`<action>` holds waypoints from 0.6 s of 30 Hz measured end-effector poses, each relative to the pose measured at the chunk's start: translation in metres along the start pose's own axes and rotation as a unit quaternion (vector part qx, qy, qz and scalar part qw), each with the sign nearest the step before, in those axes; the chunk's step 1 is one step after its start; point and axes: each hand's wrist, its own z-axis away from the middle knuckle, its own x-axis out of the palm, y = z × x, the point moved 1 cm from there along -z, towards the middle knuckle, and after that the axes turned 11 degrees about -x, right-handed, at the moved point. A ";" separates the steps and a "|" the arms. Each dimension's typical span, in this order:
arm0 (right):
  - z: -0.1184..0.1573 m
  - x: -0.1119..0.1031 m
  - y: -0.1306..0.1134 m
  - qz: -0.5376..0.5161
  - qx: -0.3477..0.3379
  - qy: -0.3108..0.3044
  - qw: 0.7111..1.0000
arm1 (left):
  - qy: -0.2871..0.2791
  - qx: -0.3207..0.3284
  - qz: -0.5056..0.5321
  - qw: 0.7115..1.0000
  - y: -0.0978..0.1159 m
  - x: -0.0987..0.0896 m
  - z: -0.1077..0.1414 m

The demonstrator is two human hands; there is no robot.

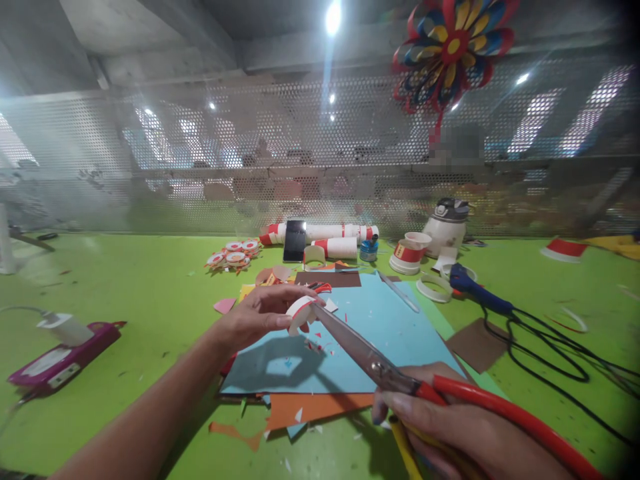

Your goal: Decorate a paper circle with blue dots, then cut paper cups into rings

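Note:
Between the thumb and fingers of my left hand point(260, 310) is a curved white paper piece with a red stripe point(301, 312), which looks like a cut part of a paper cup. My right hand point(435, 417) is wrapped round the red handles of large metal scissors point(367, 357). The scissor tips meet the right edge of the paper piece; whether the blades are fully closed on it I cannot make out. Below both hands lies a light blue paper sheet point(395, 333) with small red and white scraps on it.
At the back are stacked paper cups point(320, 232), a phone point(295, 241), a blue ink bottle point(369, 250) and a white flask point(447, 227). A blue glue gun point(480, 291) with black cable lies right. A purple power strip point(67, 357) sits left, and small paper flowers point(235, 253) further back.

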 end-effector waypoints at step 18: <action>-0.011 0.011 -0.005 0.306 -0.188 0.104 0.927 | 0.106 0.071 -0.050 0.991 0.000 0.008 -0.001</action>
